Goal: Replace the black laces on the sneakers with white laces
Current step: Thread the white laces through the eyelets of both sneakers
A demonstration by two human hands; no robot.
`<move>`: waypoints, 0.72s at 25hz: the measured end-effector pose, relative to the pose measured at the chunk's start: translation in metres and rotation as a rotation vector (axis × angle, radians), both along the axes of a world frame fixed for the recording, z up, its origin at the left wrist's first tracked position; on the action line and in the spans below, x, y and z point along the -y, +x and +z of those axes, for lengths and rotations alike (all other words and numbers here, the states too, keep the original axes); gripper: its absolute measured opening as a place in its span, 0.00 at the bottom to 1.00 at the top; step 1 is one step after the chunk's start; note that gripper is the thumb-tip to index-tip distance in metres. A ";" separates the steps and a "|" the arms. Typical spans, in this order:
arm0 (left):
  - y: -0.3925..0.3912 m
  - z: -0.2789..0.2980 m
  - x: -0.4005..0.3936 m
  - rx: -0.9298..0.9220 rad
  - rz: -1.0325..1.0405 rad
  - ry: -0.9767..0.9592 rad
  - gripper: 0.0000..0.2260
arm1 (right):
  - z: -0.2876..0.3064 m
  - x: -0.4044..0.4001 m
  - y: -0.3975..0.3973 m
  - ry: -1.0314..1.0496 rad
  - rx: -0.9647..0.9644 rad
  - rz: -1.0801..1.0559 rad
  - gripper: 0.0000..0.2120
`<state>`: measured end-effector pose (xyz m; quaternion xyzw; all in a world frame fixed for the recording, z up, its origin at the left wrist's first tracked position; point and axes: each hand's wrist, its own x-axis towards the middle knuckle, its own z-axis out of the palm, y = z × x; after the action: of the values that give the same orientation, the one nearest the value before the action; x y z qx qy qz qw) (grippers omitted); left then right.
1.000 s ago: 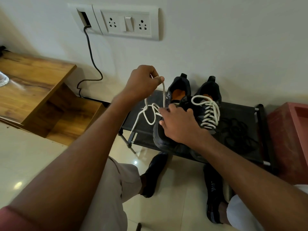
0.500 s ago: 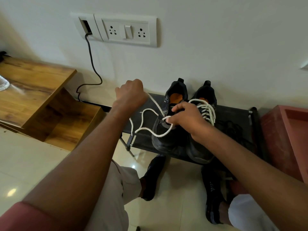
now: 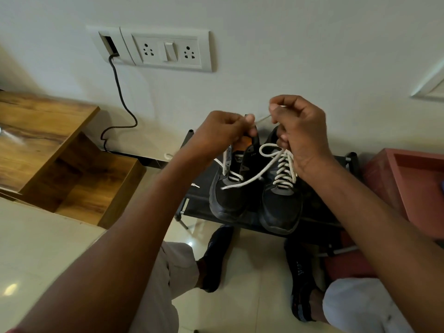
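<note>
The fingers (image 3: 249, 118) of the left hand (image 3: 221, 133) are curled and a white cotton lace (image 3: 245, 181) is pinched at their tips. The fingers of the right hand (image 3: 300, 135) are curled too, and a thin stretch of the same lace is gripped near the thumb; between the two hands this stretch is drawn almost tight. Half a second ago the right hand was low on the left black sneaker (image 3: 230, 193), at the eyelets, and the left hand was kept out to the side with slack loops hanging. Now both hands have been raised above the shoe openings and brought close together, and most of the slack has been taken up; one strand is laid across both shoes.

From this it is judged that the two ends are being pulled even, so that the next crossing can be threaded. On the left sneaker only the lower eyelets are seen to be laced. The right black sneaker (image 3: 281, 207) is already laced in white to the top. Both sneakers are stood side by side on a low black metal-framed shoe rack (image 3: 199, 207) against the wall. The removed black laces cannot be made out at this moment.
</note>
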<state>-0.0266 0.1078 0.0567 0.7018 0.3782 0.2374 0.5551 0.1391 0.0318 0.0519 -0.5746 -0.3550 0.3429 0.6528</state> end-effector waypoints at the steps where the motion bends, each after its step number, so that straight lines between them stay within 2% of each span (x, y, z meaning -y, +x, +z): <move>1: -0.007 -0.008 -0.006 -0.164 0.032 0.089 0.16 | -0.003 -0.001 0.005 -0.002 -0.044 -0.063 0.04; 3: -0.029 -0.028 -0.021 -0.728 0.007 0.268 0.13 | -0.010 -0.002 0.013 -0.046 -0.085 -0.149 0.02; 4: -0.040 -0.038 -0.026 -0.990 -0.068 0.276 0.11 | -0.014 -0.003 0.015 -0.088 -0.058 -0.150 0.02; 5: -0.047 -0.046 -0.028 -1.168 -0.151 0.245 0.10 | -0.019 -0.003 0.015 -0.138 -0.006 -0.115 0.03; 6: -0.050 -0.049 -0.028 -1.233 -0.198 0.236 0.09 | -0.023 -0.003 0.011 -0.194 0.056 -0.044 0.04; 7: -0.049 -0.049 -0.030 -1.192 -0.186 0.259 0.09 | -0.027 -0.004 0.006 -0.243 0.110 0.052 0.04; 8: -0.046 -0.045 -0.031 -1.052 -0.118 0.287 0.10 | -0.030 -0.004 0.000 -0.278 0.147 0.148 0.04; 9: -0.041 -0.038 -0.030 -0.823 -0.034 0.266 0.10 | -0.033 -0.005 -0.006 -0.298 0.160 0.221 0.04; 11: -0.030 -0.023 -0.027 -0.342 0.012 0.060 0.12 | -0.038 -0.007 -0.014 -0.304 0.120 0.276 0.05; 13: -0.021 -0.020 -0.022 -0.131 -0.105 -0.146 0.16 | -0.042 -0.009 -0.014 -0.317 0.063 0.247 0.06; 15: -0.018 -0.025 -0.019 -0.164 -0.208 -0.160 0.12 | -0.044 -0.009 -0.009 -0.345 0.025 0.149 0.05; 16: -0.020 -0.028 -0.020 -0.273 -0.207 -0.082 0.09 | -0.046 -0.010 -0.006 -0.364 0.023 0.092 0.04; 18: -0.030 -0.034 -0.024 -0.620 -0.200 0.155 0.08 | -0.049 -0.010 0.001 -0.409 0.053 0.017 0.04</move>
<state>-0.0562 0.1321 0.0229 0.8144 0.4391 -0.0148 0.3792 0.1396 0.0416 0.0026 -0.7010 -0.2997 0.3979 0.5103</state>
